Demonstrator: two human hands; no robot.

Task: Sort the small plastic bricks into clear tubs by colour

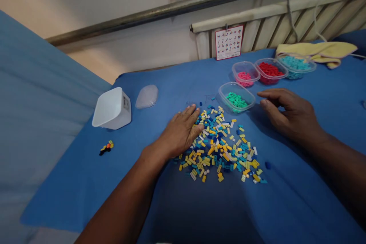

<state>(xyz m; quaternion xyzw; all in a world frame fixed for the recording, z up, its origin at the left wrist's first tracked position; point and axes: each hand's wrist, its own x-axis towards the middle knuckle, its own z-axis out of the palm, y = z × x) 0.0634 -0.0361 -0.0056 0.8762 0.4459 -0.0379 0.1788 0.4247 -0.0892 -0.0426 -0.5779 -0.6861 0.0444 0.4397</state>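
Note:
A pile of small yellow, blue, white and teal bricks [221, 146] lies spread on the blue table cover [286, 183]. My left hand [181, 131] rests flat on the pile's left edge, fingers stretched out over the bricks. My right hand [288, 112] hovers to the right of the pile, fingers loosely extended toward a clear tub of green bricks [236, 97]; nothing shows in it.
Clear tubs of pink [245, 73], red [270, 70] and teal bricks [296, 65] stand at the back right, near a yellow cloth [323, 51]. A white bin [112, 108] lies tipped at the left beside a clear lid [146, 96]. A few stray bricks [106, 147] lie near the left edge. An instruction card [229, 42] leans on the radiator.

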